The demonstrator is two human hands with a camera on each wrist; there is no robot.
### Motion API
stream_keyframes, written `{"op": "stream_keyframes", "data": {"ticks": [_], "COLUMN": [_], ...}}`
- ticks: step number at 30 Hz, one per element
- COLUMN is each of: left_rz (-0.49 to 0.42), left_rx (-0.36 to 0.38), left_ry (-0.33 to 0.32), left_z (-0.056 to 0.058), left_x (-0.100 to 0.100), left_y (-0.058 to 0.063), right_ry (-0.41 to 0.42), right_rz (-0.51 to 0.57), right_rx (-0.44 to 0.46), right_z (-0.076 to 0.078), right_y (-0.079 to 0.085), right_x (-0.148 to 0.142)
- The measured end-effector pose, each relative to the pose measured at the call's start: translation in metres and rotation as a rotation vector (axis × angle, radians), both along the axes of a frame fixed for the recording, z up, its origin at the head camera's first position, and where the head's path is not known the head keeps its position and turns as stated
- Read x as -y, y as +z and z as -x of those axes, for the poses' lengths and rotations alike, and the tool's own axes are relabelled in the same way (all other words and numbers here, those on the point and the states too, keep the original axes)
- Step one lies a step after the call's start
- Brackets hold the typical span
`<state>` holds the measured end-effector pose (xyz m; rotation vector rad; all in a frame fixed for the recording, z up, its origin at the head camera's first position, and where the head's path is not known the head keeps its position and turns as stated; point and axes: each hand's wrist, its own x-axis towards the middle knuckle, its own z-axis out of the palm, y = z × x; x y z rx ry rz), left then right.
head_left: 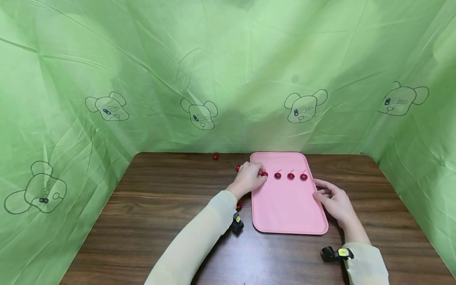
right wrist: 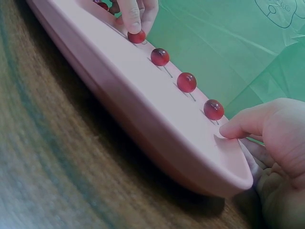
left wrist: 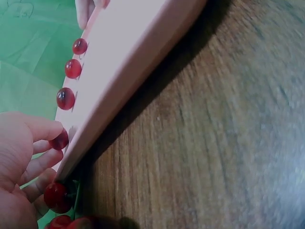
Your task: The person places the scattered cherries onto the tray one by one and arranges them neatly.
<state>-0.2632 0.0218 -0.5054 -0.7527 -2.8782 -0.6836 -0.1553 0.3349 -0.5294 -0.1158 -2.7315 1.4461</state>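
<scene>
My left hand [head_left: 248, 179] reaches over the left edge of a pink tray [head_left: 285, 213] and pinches a red cherry [head_left: 264, 174] between thumb and fingertips. This cherry sits low at the tray's surface, as the right wrist view shows. To its right, three more cherries [right wrist: 187, 82] with thin stems stand in a row across the tray. At the opposite edge my right hand [head_left: 335, 202] grips the tray's rim, its thumb [right wrist: 233, 128] over the top and the other fingers along the outside. Another cherry [left wrist: 58, 197] with a green stem lies just under the left hand's fingers.
The tray lies on a dark wooden table [head_left: 171, 206]. Left of it on the wood are loose cherries: one at the back edge [head_left: 215, 156], one behind the left hand [head_left: 238, 168], and one by the left sleeve [head_left: 239, 206]. Green cloth [head_left: 249, 71] walls the table's back and sides.
</scene>
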Motion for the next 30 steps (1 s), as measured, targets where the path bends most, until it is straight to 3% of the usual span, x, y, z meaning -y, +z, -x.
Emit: {"op": "stream_keyframes", "data": {"ticks": [7,8,13,14,15,27,28,30], "left_rz": [-0.016,-0.021,-0.017,-0.014,-0.007,0.038,0.054,0.068], "left_rx": [-0.014,-0.029,-0.017,-0.029,-0.011,-0.052,-0.038,-0.038], "left_ry": [-0.034,-0.037,-0.051,-0.049,-0.048,-0.028,-0.019,-0.004], "left_z": [0.0,0.003,0.002,0.004,0.0,-0.001,-0.005,-0.005], "left_x": [0.002,0.001,0.001,0.001,0.002,-0.004,-0.003,-0.004], "left_y": [-0.001,-0.008,-0.005,-0.009,-0.001,-0.005,0.002,0.003], "right_ry": [0.002,0.003,0.001,0.0,-0.001,-0.003,-0.003,-0.002], "right_rz": [-0.009,-0.011,-0.009,-0.008,-0.007,-0.007,-0.006,-0.005], "right_rx": [0.019,0.022,0.019,0.019,0.017,0.024,0.022,0.018], "right_z": [0.0,0.0,0.0,0.0,0.0,0.0,0.0,0.001], "right_y": [0.003,0.003,0.004,0.004,0.004,0.001,0.001,0.001], "right_x": [0.002,0.002,0.002,0.002,0.001,0.0,0.0,0.0]}}
